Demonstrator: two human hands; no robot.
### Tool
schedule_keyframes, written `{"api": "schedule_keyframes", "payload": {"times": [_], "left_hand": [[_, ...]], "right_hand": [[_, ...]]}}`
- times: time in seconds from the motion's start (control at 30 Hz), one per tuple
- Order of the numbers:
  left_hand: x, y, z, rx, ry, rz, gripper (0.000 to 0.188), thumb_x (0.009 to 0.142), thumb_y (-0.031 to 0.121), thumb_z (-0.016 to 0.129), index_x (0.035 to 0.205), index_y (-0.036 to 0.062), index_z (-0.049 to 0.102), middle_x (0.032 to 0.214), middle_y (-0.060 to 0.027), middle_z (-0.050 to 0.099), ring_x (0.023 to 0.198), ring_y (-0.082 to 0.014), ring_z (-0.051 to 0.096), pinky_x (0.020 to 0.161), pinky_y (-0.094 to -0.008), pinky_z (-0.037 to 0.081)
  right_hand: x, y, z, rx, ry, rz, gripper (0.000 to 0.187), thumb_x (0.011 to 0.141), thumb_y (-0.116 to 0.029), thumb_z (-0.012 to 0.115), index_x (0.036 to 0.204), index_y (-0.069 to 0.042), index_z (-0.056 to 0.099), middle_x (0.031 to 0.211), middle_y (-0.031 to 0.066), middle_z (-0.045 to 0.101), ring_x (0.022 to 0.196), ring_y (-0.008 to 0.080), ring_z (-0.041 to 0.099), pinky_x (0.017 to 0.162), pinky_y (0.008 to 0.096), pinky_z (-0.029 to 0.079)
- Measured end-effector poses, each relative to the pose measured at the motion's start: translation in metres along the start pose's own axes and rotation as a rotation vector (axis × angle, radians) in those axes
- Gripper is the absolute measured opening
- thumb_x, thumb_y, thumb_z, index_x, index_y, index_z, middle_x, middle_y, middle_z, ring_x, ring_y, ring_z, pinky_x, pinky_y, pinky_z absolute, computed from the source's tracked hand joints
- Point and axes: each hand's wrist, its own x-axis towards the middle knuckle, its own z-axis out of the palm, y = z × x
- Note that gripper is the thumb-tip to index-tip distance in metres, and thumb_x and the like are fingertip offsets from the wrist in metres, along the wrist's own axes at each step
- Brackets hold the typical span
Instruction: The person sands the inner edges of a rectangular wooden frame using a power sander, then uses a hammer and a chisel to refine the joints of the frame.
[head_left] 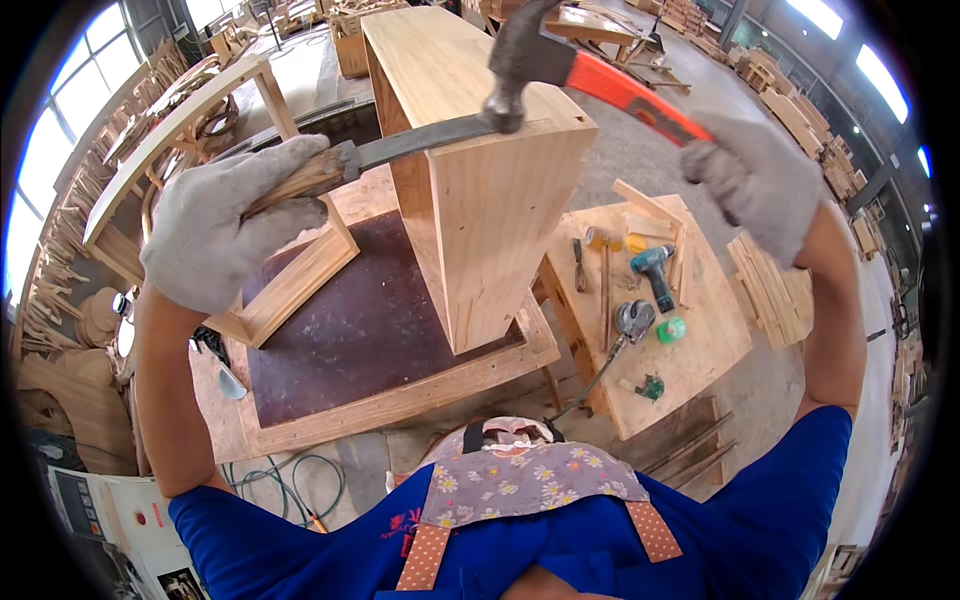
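My left hand (225,220), in a grey work glove, is closed around the wooden handle of a long, flat, chisel-like blade (420,140). The blade lies across the upper corner of a tall pale wooden box (510,225), which has an open side. In my right hand (755,185), also gloved, is a claw hammer (630,95) with an orange-red handle. Its dark head is over the box's top edge at the blade's far end; whether they touch I cannot tell. The box stands on a low workbench (400,405) with a dark top.
A small wooden frame (300,285) leans on the bench beside the box. On a side table (700,355) to the right lie a cordless drill (654,275), a mallet (604,245), a corded sander (633,320) and a green tape roll (671,330). A hose (290,490) coils on the floor.
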Motion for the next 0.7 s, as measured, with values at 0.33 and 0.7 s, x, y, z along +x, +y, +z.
{"api": "schedule_keyframes", "payload": {"times": [0.33,0.7], "left_hand": [[-0.010,-0.012,0.001,-0.377,0.006,-0.088,0.049,0.072,0.004,0.060,0.119,-0.0061,0.054,0.092,-0.0090,0.064,0.077,-0.0106,0.058,0.074,-0.0239,0.047],[-0.011,-0.011,-0.001,-0.140,0.021,-0.061,0.047,0.073,0.017,0.066,0.116,-0.0008,0.058,0.082,-0.0140,0.066,0.072,-0.0159,0.063,0.069,-0.0271,0.049]], "right_hand": [[-0.003,-0.037,-0.022,-0.105,0.405,0.083,0.040,0.090,-0.043,0.049,0.089,-0.004,0.055,0.059,-0.0055,0.044,0.042,-0.0002,0.035,0.036,0.0142,0.026],[0.015,-0.038,0.020,-0.142,-0.192,0.084,0.031,0.093,-0.028,0.044,0.092,0.001,0.054,0.069,0.0032,0.055,0.049,0.0058,0.047,0.044,0.0182,0.040]]}}
